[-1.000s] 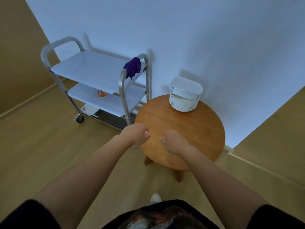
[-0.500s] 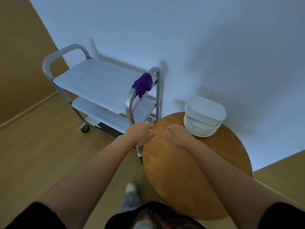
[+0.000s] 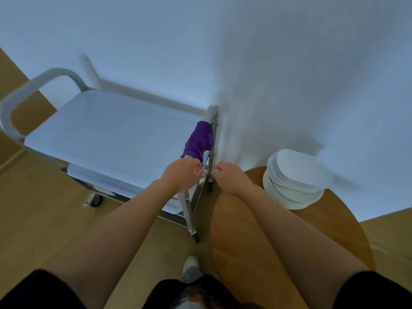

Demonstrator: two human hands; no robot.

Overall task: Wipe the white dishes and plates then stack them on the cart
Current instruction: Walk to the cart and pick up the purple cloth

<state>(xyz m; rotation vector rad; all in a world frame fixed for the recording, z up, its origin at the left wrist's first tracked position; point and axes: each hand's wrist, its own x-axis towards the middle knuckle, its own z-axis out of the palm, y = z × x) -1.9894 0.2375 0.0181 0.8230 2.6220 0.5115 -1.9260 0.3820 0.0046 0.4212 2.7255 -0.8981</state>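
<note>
Opening step: I judge my left hand (image 3: 182,172) and right hand (image 3: 231,178), both loosely curled and empty, should next fetch the purple cloth (image 3: 199,140) on the cart (image 3: 107,134) rail; dishes (image 3: 294,177) unwiped at the counter (image 3: 323,230) far edge.

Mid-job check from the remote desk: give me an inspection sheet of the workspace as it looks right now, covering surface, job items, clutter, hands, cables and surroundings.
Surface: round wooden table, bare apart from the dishes; cart top shelf has nothing on it.
Job's things: stack of white plates on the table's far edge, near the wall; purple cloth draped over the cart handle.
Clutter: nothing seen.
Hands: left hand and right hand loosely curled, side by side just below the cloth, holding nothing.
Cables: nothing seen.
Surroundings: metal cart on castors, against a pale wall; wooden floor; the person's foot between cart and table.
</note>
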